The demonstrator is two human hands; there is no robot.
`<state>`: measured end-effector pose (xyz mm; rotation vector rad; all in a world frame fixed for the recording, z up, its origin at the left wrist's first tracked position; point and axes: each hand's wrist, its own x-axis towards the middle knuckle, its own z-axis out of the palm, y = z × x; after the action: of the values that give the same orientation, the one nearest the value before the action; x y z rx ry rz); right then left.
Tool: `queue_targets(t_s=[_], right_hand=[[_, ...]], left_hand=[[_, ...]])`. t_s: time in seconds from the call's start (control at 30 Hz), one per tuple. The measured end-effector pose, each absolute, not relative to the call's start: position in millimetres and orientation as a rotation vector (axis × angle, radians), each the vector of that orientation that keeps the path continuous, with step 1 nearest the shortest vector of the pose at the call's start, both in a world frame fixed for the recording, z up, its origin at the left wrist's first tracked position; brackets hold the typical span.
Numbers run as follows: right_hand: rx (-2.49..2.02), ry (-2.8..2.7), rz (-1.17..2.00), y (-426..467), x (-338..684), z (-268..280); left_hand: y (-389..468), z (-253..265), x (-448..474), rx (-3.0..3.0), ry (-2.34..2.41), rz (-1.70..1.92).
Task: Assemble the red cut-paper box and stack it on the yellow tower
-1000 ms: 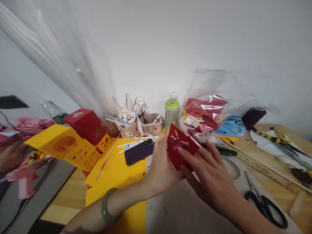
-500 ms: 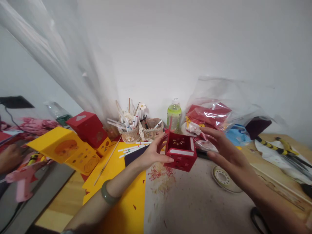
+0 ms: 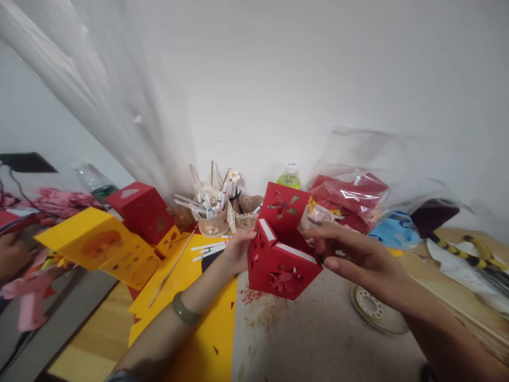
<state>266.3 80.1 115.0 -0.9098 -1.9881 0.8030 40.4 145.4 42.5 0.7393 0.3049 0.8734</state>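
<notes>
A red paper box (image 3: 284, 268) with cut-out flower and star shapes is held above the table, its cut-out flap standing up at the back. White strips of tape line two of its top edges. My left hand (image 3: 240, 252), below a green bangle, grips the box's left side, its fingertips partly hidden behind it. My right hand (image 3: 350, 254) is at the box's right corner with thumb and fingers bent close to the edge; whether they pinch the paper is hard to make out.
A tape roll (image 3: 376, 307) lies right of the box. Yellow paper (image 3: 191, 339) covers the table's left part. Behind stand pen baskets (image 3: 214, 225) and a green-capped drink bottle (image 3: 290, 178). Yellow (image 3: 99, 239) and red paper boxes (image 3: 143, 212), a pink glue gun (image 3: 29, 302) and another person's hand (image 3: 14, 260) are left.
The red box has been raised toward me and turned, so its flower-cut flap and front show. My right hand has moved in from the right to the box's corner.
</notes>
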Motion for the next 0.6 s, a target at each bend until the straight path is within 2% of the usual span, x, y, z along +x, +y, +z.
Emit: queue_targets(t_s=[0.17,0.27,0.47,0.6], right_hand=[[-0.955,-2.105,0.505,83.7,256.3,116.8],[-0.986,-2.162,0.454,84.4,247.6,116.3],[-1.097,-1.970,0.776,84.4,239.5,111.9],[-1.251,-1.706,0.972,87.2,240.3,111.3]], left_hand=[[149.9,33.4,40.5,0.722,0.363,0.844],[150.2,30.6,40.2,0.750,0.398,0.839],[148.0,37.9,48.5,0.904,0.468,0.887],[150.3,45.8,49.2,1.054,0.549,1.109]])
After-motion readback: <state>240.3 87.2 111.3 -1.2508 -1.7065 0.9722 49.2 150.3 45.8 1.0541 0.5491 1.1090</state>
